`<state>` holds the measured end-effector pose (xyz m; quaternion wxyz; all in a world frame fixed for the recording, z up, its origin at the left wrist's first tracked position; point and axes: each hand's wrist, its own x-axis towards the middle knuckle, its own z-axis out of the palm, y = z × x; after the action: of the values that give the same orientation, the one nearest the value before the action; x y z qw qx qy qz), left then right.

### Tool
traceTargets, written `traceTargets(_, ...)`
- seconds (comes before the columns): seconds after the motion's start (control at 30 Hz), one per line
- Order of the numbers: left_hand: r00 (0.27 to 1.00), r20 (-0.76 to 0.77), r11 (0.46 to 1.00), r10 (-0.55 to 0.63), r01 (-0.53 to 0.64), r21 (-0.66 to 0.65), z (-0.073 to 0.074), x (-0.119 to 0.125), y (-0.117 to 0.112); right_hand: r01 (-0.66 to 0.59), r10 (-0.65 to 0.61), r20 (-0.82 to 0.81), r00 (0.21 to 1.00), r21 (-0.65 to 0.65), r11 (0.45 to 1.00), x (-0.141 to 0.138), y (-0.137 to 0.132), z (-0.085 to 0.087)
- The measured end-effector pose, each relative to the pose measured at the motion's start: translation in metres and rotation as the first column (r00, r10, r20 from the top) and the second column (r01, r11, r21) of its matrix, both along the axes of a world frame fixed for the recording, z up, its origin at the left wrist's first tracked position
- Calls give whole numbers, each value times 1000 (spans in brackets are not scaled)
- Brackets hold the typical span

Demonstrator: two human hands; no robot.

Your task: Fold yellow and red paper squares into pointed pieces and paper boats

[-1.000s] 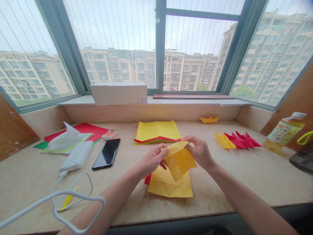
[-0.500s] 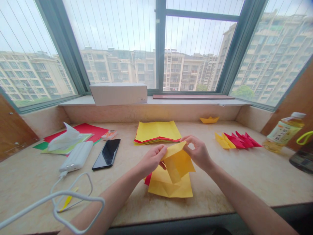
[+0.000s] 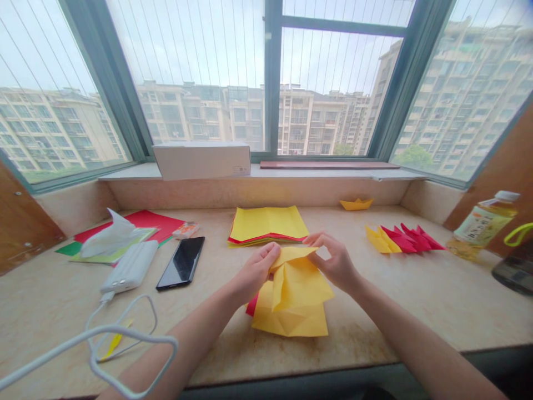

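Yellow paper (image 3: 303,283) in both hands (image 3: 259,269)

The folded yellow paper sheet (image 3: 306,280) hides part of the left hand (image 3: 257,271) and of the creased yellow paper sheet (image 3: 291,323) beneath it.

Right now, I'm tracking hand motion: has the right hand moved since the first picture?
Yes, slightly: the right hand has shifted left relative to the paper stack.

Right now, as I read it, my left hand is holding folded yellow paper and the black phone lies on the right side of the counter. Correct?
The side is wrong: the head view shows the black phone on the left side of the counter. The left hand does hold folded yellow paper.
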<state>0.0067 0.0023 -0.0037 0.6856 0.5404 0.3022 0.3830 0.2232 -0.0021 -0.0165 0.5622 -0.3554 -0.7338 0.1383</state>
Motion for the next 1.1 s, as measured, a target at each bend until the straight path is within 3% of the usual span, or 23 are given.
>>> traceTargets(0.17, 985, -172, 990, -22, 45, 133, -4, 2, -2, 45, -45, 6, 999, 3, 999, -1, -2, 3)
traceTargets(0.3, 947, -321, 946, -25, 126, 299, -3, 1, -3, 59, -59, 13, 998, -68, 996, -1, -1, 3)
traceTargets(0.43, 929, -369, 932, 14, 122, 341, -2, -1, -3, 44, -43, 8, 999, -146, 988, -1, 1, 2)
traceTargets(0.67, 942, -331, 908, -50, 181, 378, -2, -2, -10, 76, -78, -7, 997, -156, 985, -3, -1, 1)
traceTargets(0.83, 942, -333, 926, 33, 96, 365, -3, 0, -8, 67, -68, 0, 998, -129, 989, -4, -2, 0)
traceTargets(1.1, 987, -130, 966, 99, -64, 251, 1, 1, -2, 11, -9, 30, 1000, -63, 998, -6, -1, -2)
